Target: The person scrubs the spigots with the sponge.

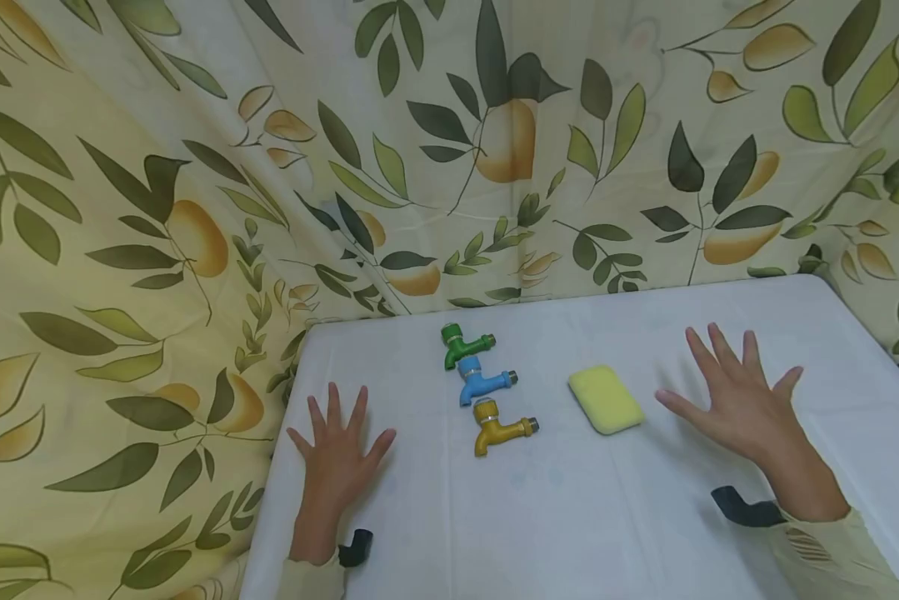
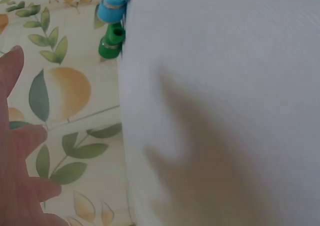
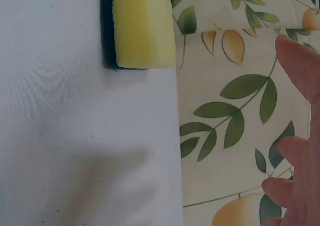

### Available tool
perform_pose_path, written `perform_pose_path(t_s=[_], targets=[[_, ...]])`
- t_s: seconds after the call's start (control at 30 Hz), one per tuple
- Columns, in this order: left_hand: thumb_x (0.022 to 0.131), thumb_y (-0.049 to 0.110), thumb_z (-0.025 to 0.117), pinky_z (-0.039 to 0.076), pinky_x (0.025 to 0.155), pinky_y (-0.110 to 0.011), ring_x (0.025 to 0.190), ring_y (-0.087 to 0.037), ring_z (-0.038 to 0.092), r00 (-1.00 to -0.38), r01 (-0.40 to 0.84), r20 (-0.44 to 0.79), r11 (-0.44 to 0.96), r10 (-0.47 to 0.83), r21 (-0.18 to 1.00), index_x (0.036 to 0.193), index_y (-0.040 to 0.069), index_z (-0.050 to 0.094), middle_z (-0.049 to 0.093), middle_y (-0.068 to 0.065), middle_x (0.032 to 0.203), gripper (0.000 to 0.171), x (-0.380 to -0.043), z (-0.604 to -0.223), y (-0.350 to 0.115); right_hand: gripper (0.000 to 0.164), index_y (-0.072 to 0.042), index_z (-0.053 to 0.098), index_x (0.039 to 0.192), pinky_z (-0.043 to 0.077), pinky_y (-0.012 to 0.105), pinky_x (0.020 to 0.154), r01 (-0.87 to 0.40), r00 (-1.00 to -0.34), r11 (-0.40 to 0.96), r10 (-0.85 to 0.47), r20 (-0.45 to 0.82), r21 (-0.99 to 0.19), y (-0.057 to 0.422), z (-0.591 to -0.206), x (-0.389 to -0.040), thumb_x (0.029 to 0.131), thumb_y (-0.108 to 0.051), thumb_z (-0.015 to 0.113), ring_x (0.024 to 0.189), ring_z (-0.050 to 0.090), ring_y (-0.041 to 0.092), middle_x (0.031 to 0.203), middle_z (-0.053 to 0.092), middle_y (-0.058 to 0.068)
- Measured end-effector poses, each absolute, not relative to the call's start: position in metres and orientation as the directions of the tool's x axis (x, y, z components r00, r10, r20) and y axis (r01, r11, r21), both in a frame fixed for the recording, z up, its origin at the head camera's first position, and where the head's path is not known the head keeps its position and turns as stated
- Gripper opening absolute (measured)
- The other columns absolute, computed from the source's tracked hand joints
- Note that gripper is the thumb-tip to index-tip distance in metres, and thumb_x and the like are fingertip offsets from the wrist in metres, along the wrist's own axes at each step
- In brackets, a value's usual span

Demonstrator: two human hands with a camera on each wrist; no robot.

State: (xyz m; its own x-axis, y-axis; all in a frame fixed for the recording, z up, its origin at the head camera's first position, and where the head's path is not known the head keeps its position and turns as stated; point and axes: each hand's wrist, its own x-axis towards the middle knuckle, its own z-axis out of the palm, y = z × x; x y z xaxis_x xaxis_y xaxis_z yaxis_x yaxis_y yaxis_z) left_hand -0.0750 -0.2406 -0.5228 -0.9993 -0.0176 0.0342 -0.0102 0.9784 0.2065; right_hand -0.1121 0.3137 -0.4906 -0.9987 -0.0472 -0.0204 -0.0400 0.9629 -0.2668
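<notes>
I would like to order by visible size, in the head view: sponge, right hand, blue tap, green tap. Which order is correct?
1. Right hand
2. Sponge
3. Blue tap and green tap: nearly alike; the blue lies nearer the camera, so unranked.

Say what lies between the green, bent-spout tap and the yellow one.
Head view: a blue, bent-spout, plastic-looking tap lies between the green tap and the yellow tap.
</notes>
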Motion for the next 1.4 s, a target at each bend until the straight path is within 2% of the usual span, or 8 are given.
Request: perform_pose_path(t_s=[0.17, 0.3, 0.4, 0.5, 0.63, 0.73, 1.07, 1.4], targets=[[0.092, 0.083, 0.037, 0.001, 0.106, -0.09, 0.154, -0.056, -0.002, -0.999, 0.004, 0.049, 0.979, -0.006, 0.204, 0.163, 0.034, 0.024, 0.005, -0.019, 0.172, 0.088, -0.081, -0.522, -0.232, 0.112, -0.018, 0.001, 0.165, -0.005, 0.092, 0.098, -0.062, -0.998, 0.956, -0.062, 0.01, -0.287, 0.308, -0.489, -0.115, 0.088, -0.075, 0.058, 0.151, -0.013, 0.056, 0.17, -0.005, 0.021], [0.094, 0.08, 0.038, 0.01, 0.109, -0.087, 0.155, -0.053, 0.004, -0.999, 0.021, 0.042, 0.971, 0.011, 0.237, 0.162, 0.03, 0.028, 0.009, -0.018, 0.172, 0.085, -0.086, -0.522, -0.219, 0.113, -0.019, 0.002, 0.165, 0.015, 0.087, 0.105, -0.096, -0.995, 0.948, -0.093, 0.025, -0.304, 0.298, -0.489, -0.118, 0.086, -0.075, 0.061, 0.152, 0.009, 0.055, 0.171, 0.001, 0.022], [0.098, 0.073, 0.041, 0.019, 0.112, -0.082, 0.156, -0.049, 0.011, -0.999, 0.042, 0.036, 0.961, 0.034, 0.272, 0.162, 0.027, 0.031, 0.013, -0.014, 0.172, 0.079, -0.089, -0.522, -0.205, 0.112, -0.02, 0.002, 0.166, 0.034, 0.081, 0.099, -0.123, -0.992, 0.94, -0.124, 0.017, -0.318, 0.288, -0.492, -0.12, 0.087, -0.075, 0.061, 0.146, 0.027, 0.056, 0.17, 0.008, 0.023], [0.1, 0.066, 0.045, 0.03, 0.115, -0.072, 0.154, -0.043, 0.025, -0.997, 0.077, 0.029, 0.957, 0.072, 0.281, 0.161, 0.025, 0.032, 0.02, -0.01, 0.171, 0.074, -0.091, -0.524, -0.189, 0.109, -0.022, 0.005, 0.166, 0.041, 0.078, 0.093, -0.129, -0.989, 0.932, -0.145, -0.022, -0.338, 0.278, -0.497, -0.121, 0.088, -0.076, 0.058, 0.141, 0.034, 0.057, 0.168, 0.017, 0.025], [0.102, 0.057, 0.05, 0.044, 0.112, -0.057, 0.143, -0.034, 0.046, -0.99, 0.139, 0.012, 0.942, 0.142, 0.305, 0.16, 0.022, 0.035, 0.032, -0.005, 0.167, 0.07, -0.092, -0.528, -0.168, 0.104, -0.021, 0.014, 0.165, 0.044, 0.076, 0.092, -0.127, -0.983, 0.929, -0.165, -0.084, -0.347, 0.264, -0.508, -0.123, 0.088, -0.08, 0.052, 0.136, 0.04, 0.055, 0.159, 0.031, 0.029], [0.103, 0.053, 0.052, 0.048, 0.11, -0.051, 0.137, -0.03, 0.051, -0.981, 0.174, -0.023, 0.923, 0.194, 0.343, 0.16, 0.021, 0.036, 0.037, -0.003, 0.164, 0.067, -0.093, -0.531, -0.155, 0.102, -0.019, 0.025, 0.163, 0.05, 0.069, 0.086, -0.14, -0.978, 0.93, -0.184, -0.099, -0.34, 0.255, -0.517, -0.124, 0.087, -0.083, 0.049, 0.128, 0.049, 0.052, 0.151, 0.039, 0.03], [0.093, 0.052, 0.071, 0.046, 0.115, -0.042, 0.145, -0.024, 0.045, -0.911, 0.319, -0.095, 0.83, 0.402, 0.458, 0.16, 0.02, 0.034, 0.034, 0.005, 0.165, 0.083, -0.104, -0.537, -0.125, 0.106, -0.016, 0.037, 0.157, 0.049, 0.041, 0.066, -0.11, -0.979, 0.922, -0.166, -0.122, -0.372, 0.239, -0.533, -0.125, 0.081, -0.087, 0.052, 0.102, 0.058, 0.036, 0.134, 0.051, 0.025], [0.08, 0.035, 0.088, 0.05, 0.11, -0.034, 0.138, -0.02, 0.046, -0.87, 0.369, -0.136, 0.809, 0.474, 0.458, 0.16, 0.026, 0.033, 0.031, 0.011, 0.165, 0.097, -0.111, -0.542, -0.113, 0.089, -0.011, 0.039, 0.156, 0.044, 0.035, 0.058, -0.115, -0.982, 0.926, -0.16, -0.1, -0.359, 0.229, -0.533, -0.125, 0.088, -0.061, 0.068, 0.095, 0.057, 0.033, 0.128, 0.054, 0.025]])
